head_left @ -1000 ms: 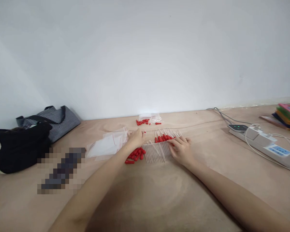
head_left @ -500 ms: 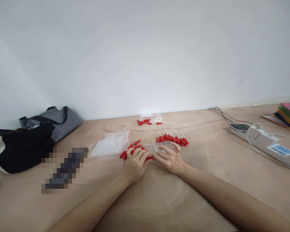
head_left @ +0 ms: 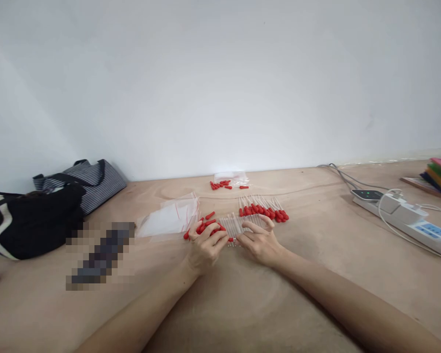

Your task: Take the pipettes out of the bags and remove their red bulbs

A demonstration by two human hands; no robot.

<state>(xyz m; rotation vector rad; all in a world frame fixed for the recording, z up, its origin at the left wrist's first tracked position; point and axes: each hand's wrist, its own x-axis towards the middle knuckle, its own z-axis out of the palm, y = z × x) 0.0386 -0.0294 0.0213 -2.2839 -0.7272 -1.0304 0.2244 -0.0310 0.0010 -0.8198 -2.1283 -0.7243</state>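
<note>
My left hand (head_left: 206, 243) rests on a loose pile of small red caps (head_left: 205, 227), its fingers curled over them. My right hand (head_left: 259, 240) lies beside it, fingers pinched at the near ends of a row of thin clear tubes (head_left: 235, 225). Just beyond the hands lies a second row of clear tubes fitted with red caps (head_left: 262, 211). Whether either hand has lifted a cap or tube, I cannot make out.
Clear zip bags (head_left: 171, 218) lie left of the caps. More red caps and a bag (head_left: 226, 182) sit near the wall. Striped bags (head_left: 51, 206) stand at the far left, a power strip (head_left: 407, 218) with cables at the right, and coloured books (head_left: 439, 174) at the far right.
Both hands drew back toward me from the far row of tubes. The left hand came down onto the red caps and the right hand onto the near tubes.
</note>
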